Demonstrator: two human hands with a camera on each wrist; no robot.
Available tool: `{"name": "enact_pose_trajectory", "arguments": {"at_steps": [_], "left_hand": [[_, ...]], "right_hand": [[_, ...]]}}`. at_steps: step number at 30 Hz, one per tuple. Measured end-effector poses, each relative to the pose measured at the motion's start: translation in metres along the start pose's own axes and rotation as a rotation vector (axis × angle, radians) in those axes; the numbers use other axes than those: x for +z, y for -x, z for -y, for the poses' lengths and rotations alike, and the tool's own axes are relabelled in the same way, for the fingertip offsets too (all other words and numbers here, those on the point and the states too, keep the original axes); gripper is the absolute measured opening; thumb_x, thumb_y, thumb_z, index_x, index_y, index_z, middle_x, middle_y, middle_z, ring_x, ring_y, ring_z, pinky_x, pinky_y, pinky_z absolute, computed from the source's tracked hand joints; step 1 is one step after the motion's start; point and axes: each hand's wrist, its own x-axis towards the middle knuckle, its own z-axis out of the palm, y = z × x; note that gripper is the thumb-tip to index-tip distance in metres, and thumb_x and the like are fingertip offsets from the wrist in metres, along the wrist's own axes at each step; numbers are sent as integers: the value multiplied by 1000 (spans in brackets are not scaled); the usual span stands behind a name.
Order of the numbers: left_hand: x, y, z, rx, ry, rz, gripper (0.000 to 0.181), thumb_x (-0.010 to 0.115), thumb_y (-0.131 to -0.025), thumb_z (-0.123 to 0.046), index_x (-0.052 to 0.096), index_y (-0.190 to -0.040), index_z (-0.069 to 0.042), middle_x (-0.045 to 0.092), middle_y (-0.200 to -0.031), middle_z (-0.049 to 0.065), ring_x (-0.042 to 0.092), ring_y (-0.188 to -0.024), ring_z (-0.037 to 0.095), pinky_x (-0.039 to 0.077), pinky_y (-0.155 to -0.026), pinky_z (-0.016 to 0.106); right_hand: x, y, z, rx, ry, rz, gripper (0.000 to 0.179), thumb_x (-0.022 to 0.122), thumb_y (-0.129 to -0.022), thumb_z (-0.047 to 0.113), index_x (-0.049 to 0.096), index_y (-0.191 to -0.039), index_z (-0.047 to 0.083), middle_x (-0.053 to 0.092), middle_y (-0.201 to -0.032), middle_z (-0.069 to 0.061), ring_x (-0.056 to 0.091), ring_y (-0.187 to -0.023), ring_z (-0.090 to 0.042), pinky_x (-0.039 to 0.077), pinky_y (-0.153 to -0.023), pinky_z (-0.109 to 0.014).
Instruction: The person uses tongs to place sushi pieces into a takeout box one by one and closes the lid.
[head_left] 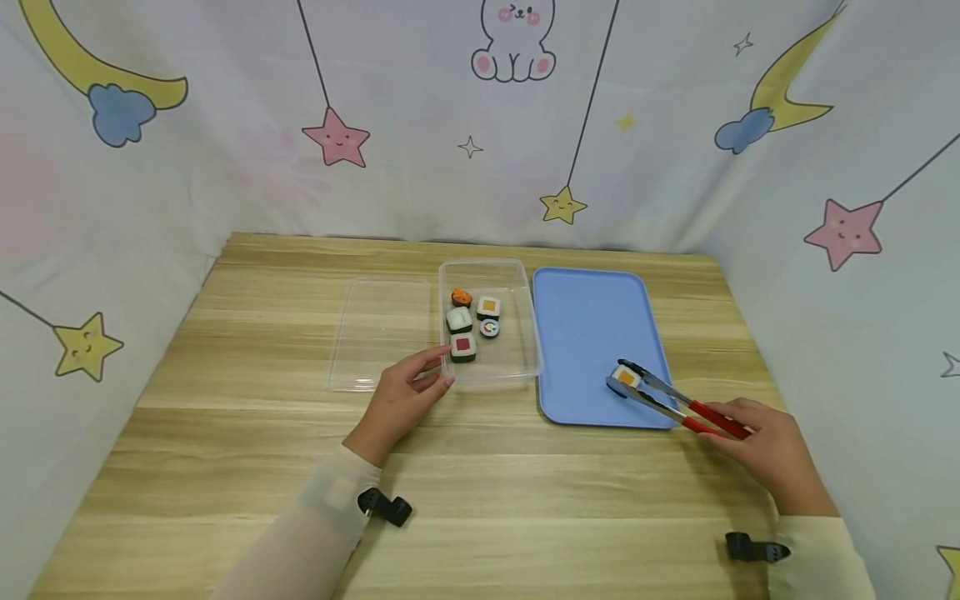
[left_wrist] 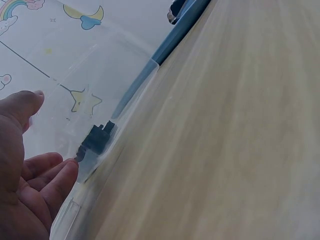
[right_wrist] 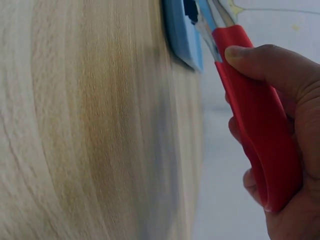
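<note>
My right hand point(head_left: 772, 450) grips a pair of tongs point(head_left: 675, 398) by the red handles, thumb along one side in the right wrist view. The tips of the tongs stand on either side of a white toy sushi piece with an orange centre point(head_left: 627, 377), over the front of the blue tray point(head_left: 585, 333). At the front left corner of a clear plastic box point(head_left: 517, 354), my left hand point(head_left: 408, 400) rests its fingers against the wall, thumb spread apart. Inside the box lie several sushi pieces, among them one with a red square point(head_left: 463, 345) and one with orange topping point(head_left: 461, 297).
A clear flat lid point(head_left: 378, 333) lies on the wooden table point(head_left: 480, 517) left of the box. The tray stands close along the box's right side. Behind the table and at both sides hangs a printed white curtain point(head_left: 420, 192).
</note>
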Motion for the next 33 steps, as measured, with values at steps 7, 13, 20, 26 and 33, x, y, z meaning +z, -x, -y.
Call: {"name": "enact_pose_trajectory", "arguments": {"at_steps": [7, 13, 20, 26, 33], "left_hand": [[-1, 1, 2, 2, 3, -3, 45, 76, -97, -13, 65, -141, -13, 59, -146, 10, 62, -129, 28, 56, -101, 29], [-1, 1, 2, 6, 7, -10, 46, 76, -96, -13, 65, -141, -11, 60, -145, 11, 63, -128, 29, 56, -100, 30], [-2, 1, 4, 16, 19, -7, 46, 76, -97, -11, 65, -141, -8, 60, -145, 12, 63, -128, 30, 56, -100, 30], [-2, 1, 4, 14, 28, -3, 46, 76, -97, -11, 65, -141, -10, 60, -145, 12, 62, -129, 29, 56, -101, 29], [-3, 1, 4, 17, 21, 0, 46, 76, -96, -13, 65, -141, -11, 60, -145, 11, 63, -128, 29, 57, -100, 30]], "right_hand": [[-1, -5, 4, 27, -9, -15, 45, 97, -70, 13, 82, -112, 10, 76, -98, -9, 57, -84, 2, 45, -64, -9], [-5, -17, 13, 34, -20, -22, 45, 96, -73, 15, 81, -115, 9, 76, -104, -14, 53, -90, 8, 45, -67, -4], [-8, -41, 29, 32, -78, -14, 43, 94, -78, 18, 81, -118, 11, 76, -101, -11, 59, -83, -6, 51, -63, -9], [-3, -70, 49, -63, -104, -6, 42, 94, -77, 14, 81, -116, 10, 76, -101, -8, 61, -83, -11, 50, -65, -9], [9, -105, 78, -180, -115, 44, 36, 92, -78, 11, 82, -113, 10, 75, -100, -6, 64, -82, -21, 54, -63, -16]]}}
